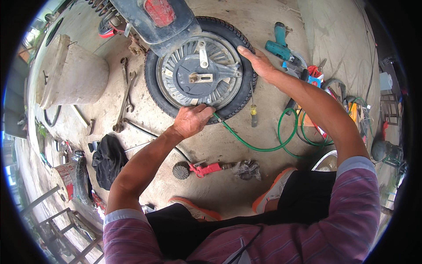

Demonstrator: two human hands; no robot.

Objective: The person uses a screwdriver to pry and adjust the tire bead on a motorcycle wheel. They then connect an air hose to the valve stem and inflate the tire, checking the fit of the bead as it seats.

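A wheel with a black tire and a finned grey hub lies in front of me, partly under a dirty grey fender with a red reflector. My left hand is closed at the wheel's near rim, its fingers pinched on the end of a green hose. What lies beneath those fingertips is hidden. On the far right side of the tire is my right hand, thumb on top and the other fingers hidden round its edge. A screwdriver lies close to the tire's right side.
Wrenches and a large dirty bucket are at the left. Near my feet is a red-handled air tool with a black hose. A teal power tool lies at the far right, beside scattered tools. Black cloth lies at the near left.
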